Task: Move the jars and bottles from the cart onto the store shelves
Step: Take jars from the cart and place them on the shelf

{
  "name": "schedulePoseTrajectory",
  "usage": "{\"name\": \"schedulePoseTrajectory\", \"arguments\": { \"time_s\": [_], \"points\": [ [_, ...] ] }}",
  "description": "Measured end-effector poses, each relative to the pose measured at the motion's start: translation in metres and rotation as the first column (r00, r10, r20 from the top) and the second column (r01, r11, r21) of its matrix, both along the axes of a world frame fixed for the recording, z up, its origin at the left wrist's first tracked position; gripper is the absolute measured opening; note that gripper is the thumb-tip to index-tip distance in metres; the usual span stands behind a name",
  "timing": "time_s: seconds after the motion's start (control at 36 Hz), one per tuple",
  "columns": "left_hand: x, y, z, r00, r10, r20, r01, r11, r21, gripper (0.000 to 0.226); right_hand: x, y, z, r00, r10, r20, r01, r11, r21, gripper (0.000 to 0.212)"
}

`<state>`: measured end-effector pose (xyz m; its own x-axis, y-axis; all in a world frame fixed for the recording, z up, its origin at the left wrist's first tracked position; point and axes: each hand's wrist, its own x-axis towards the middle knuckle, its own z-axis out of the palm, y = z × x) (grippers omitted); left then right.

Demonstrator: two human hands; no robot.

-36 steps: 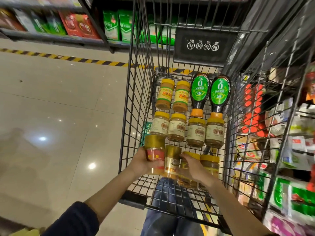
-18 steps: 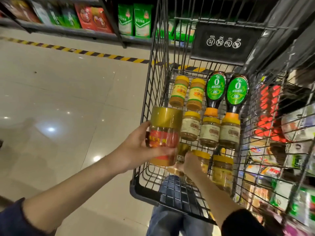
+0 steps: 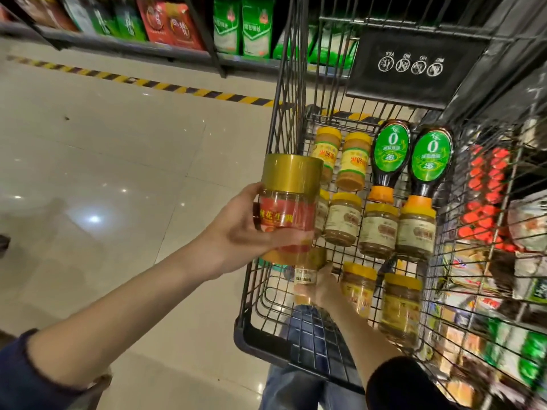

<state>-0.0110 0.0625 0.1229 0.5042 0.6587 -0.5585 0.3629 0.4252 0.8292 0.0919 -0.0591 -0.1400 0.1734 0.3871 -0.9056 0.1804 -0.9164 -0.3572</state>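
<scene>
Nearest, the right hand (image 3: pixel 325 288) reaches low into the cart (image 3: pixel 251 344), its fingers wrapped around a small gold-lidded jar (image 3: pixel 306 276). Just above it, the left hand (image 3: pixel 239 232) grips a red-label jar (image 3: pixel 288 208), held up at the cart's left wall. Farther in, yellow-lidded jars (image 3: pixel 379 229) lie on the wire floor, then two dark bottles (image 3: pixel 390 155). Store shelves (image 3: pixel 118 45) stand beyond.

Glossy pale floor tiles (image 3: pixel 118 173) fill the left side, with spots of light reflected in them. A yellow-and-black striped line (image 3: pixel 142 82) crosses the floor at the far side. Beyond it stand green bags (image 3: pixel 256 28) and red bags (image 3: pixel 171 25). At the right are small red items (image 3: pixel 485 196) and blurred packets (image 3: pixel 485 279).
</scene>
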Motion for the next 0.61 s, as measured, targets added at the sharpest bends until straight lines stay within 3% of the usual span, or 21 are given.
{"name": "schedulePoseTrajectory", "arguments": {
  "time_s": [0.14,0.28,0.39,0.61],
  "points": [
    [-0.003,-0.001,0.004,1.0,-0.017,0.007,0.017,1.0,0.017,0.063,0.006,-0.001,0.004,0.999,-0.033,-0.037,0.036,0.994,0.106,0.076],
    [-0.004,-0.002,0.012,0.999,-0.047,0.008,0.046,0.996,0.075,0.061,0.023,0.008,0.026,0.992,0.039,-0.122,-0.017,0.983,0.183,0.078],
    [-0.005,-0.001,0.022,0.998,-0.052,-0.04,0.056,0.991,0.12,0.088,0.04,0.012,0.077,0.965,0.021,-0.26,0.052,0.961,0.271,0.047],
    [0.007,-0.004,0.064,0.996,-0.059,-0.072,0.072,0.979,0.192,0.089,0.091,0.017,0.175,0.936,-0.073,-0.345,0.202,0.912,0.356,0.059]
  ]
}}
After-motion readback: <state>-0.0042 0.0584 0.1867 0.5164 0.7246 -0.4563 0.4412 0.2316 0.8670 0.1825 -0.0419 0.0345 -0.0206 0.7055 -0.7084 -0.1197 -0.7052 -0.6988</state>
